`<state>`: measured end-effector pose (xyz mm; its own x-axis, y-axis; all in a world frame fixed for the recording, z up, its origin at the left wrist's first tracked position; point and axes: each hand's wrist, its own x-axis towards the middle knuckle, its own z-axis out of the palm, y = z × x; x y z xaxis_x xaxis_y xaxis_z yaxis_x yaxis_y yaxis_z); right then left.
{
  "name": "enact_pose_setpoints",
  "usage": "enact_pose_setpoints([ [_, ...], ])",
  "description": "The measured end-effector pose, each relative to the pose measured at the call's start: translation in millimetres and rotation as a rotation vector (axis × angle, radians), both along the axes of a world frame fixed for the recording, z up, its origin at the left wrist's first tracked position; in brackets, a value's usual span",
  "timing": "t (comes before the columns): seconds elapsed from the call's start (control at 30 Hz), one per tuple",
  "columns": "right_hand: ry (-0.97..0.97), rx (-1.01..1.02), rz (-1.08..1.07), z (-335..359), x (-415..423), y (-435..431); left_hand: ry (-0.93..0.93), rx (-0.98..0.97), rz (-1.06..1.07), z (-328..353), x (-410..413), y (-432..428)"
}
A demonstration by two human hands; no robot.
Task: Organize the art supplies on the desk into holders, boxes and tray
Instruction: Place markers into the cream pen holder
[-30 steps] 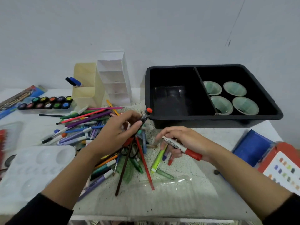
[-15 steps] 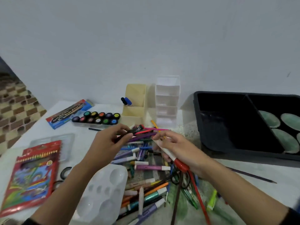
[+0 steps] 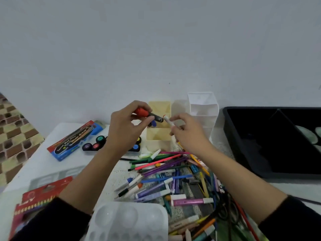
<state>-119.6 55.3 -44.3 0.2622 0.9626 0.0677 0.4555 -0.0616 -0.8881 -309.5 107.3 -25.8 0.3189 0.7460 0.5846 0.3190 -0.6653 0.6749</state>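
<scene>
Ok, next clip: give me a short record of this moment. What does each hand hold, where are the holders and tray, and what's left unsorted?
left hand: pinches a black marker with a red cap, in front of the beige holder
right hand: pinches a white marker, tip near the black one
white holder: right of the beige one
tray: black, divided, far right
unsorted: pile of pens on the desk

a plain pale wall backs the white desk (brown-and-tan tiles at left).
</scene>
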Motion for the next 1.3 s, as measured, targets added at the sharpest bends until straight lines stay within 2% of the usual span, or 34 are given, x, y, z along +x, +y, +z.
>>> enact_pose_setpoints([
  [0.07,-0.149,0.001,-0.042,0,-4,13,0.003,0.010,-0.031,0,9,15],
  [0.13,-0.215,-0.021,-0.044,0,-7,23,0.069,0.033,-0.052,-6,16,32],
  [0.3,-0.291,-0.043,-0.045,7,-9,39,0.461,0.036,-0.080,-26,31,60],
  [0.37,-0.297,-0.033,0.003,10,-11,41,0.548,0.022,-0.089,-32,32,64],
  [0.5,-0.467,0.011,0.047,10,-16,45,0.656,-0.005,-0.008,-42,32,68],
  [0.6,-0.486,0.009,0.021,5,-17,52,0.612,0.002,-0.030,-49,31,70],
  [0.73,-0.452,-0.039,0.029,-5,-14,57,0.485,-0.080,-0.066,-57,25,77],
  [1.03,-0.331,0.009,0.071,-35,-1,57,0.484,-0.009,-0.088,-66,24,79],
  [1.2,-0.305,0.067,0.136,-34,-6,25,0.467,0.071,-0.013,-49,7,55],
  [1.3,-0.310,0.127,0.134,-34,-8,-5,0.431,0.008,-0.064,-36,-21,28],
])
